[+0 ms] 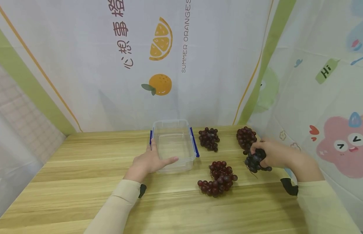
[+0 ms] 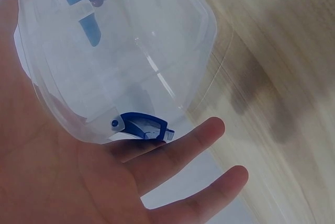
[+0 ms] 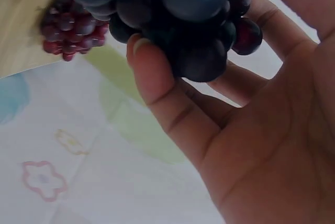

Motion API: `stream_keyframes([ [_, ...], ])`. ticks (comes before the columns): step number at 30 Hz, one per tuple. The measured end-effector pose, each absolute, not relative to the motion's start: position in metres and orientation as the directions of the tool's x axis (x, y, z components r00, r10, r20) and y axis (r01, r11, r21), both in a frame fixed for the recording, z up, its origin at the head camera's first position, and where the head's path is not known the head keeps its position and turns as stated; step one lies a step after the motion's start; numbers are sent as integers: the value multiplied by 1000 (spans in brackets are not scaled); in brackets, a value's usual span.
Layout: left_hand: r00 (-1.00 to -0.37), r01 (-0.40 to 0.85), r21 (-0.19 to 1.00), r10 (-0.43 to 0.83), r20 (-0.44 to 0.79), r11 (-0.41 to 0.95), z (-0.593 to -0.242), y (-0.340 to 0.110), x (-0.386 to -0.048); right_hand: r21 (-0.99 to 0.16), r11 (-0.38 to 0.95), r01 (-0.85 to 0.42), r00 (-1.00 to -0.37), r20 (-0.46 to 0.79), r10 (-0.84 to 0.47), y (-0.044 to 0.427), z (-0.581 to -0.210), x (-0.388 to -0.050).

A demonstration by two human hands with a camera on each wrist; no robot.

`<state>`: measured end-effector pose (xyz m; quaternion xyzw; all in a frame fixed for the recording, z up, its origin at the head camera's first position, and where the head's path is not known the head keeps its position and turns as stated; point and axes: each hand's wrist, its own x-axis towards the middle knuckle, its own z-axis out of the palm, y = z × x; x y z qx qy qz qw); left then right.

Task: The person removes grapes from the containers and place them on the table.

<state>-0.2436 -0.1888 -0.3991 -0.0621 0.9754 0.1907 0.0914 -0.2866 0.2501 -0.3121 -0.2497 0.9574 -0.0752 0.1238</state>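
My right hand grips a bunch of dark, nearly black grapes at the right of the table, its fingers curled round the fruit. A few loose stems stick out below the bunch in the head view. My left hand touches the near left corner of a clear plastic container with blue side clips. Its thumb reaches along the near side, and the other fingers stretch out straight past a blue clip. I see no lid on the container.
Three red grape bunches lie on the wooden table: one at the back, one nearer the front, and one at the back right, beside my right hand. Printed cloth hangs behind the table and along its right side.
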Motion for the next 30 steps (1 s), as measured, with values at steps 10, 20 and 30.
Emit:
stream_keyframes([
  [10,-975,-159,356,-89,-206,921,-399,-188,-244,-252,867,-431,-845,-225,-485,264,-332,-288],
  [20,-974,-160,363,-86,-211,918,-398,-188,-243,-265,859,-439,-833,-238,-499,267,-345,-293],
  [30,-974,-156,367,-82,-210,917,-399,-188,-244,-266,878,-398,-838,-286,-466,267,-356,-299],
])
